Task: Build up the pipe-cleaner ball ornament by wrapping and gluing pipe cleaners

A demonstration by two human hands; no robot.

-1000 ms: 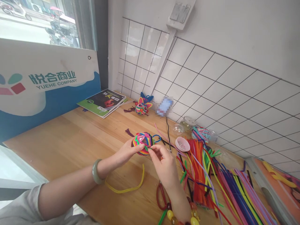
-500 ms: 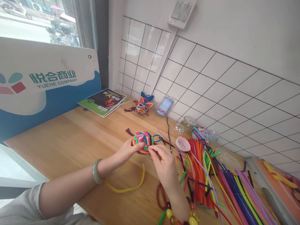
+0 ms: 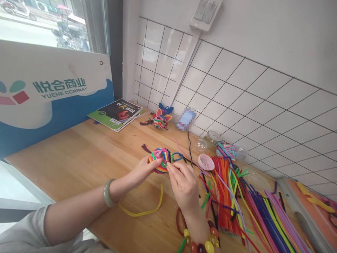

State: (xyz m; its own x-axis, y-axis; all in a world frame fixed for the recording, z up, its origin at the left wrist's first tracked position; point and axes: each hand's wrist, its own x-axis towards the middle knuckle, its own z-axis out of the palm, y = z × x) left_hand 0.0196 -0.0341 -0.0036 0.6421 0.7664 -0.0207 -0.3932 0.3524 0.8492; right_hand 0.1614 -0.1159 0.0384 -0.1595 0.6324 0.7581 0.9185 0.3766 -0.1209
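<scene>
My left hand (image 3: 143, 170) is closed around a round pipe-cleaner ornament (image 3: 161, 168) with many coloured stripes, a blue loop at its right and a dark purple tassel (image 3: 145, 148) at its left. The thumb lies on top of it. Thumb and fingertips of my right hand (image 3: 185, 182) are pinched at the ornament's right front side; whatever sits between those tips is too small to make out. A yellow pipe cleaner (image 3: 143, 213) lies curved on the table below my left hand. Red-handled scissors (image 3: 180, 221) are partly hidden behind my right wrist.
Bundles of coloured pipe cleaners (image 3: 223, 196) spread over the right side. Behind them stand a pink bowl (image 3: 206, 162) of small clear pieces and a glass jar (image 3: 212, 137). A finished-looking animal ornament (image 3: 160, 119), a phone (image 3: 185, 119) and booklets (image 3: 116, 114) lie at the back.
My right hand and wrist have shifted slightly, showing more of the bead bracelet. The ornament stays in my left hand, almost in the same place.
</scene>
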